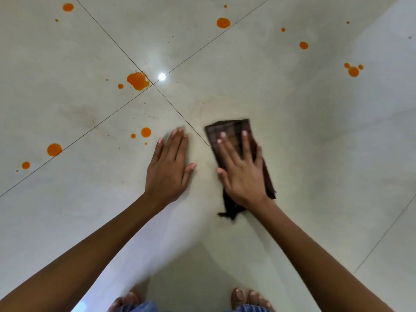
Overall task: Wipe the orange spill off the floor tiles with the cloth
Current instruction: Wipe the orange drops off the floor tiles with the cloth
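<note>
Pressing spread fingers on cloth [234,136], right hand [244,174] rests amid orange-spotted floor tiles [315,131].

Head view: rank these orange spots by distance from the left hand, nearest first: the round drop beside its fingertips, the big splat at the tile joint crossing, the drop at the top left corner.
From the left hand:
1. Round drop, just left of the fingertips.
2. Big splat, farther up, by the crossing of the tile joints.
3. Corner drop, far up at the top left.

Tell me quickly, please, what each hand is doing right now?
Left hand: open, flat on the floor tiles, holding nothing.
Right hand: open, pressing the cloth down.
</note>
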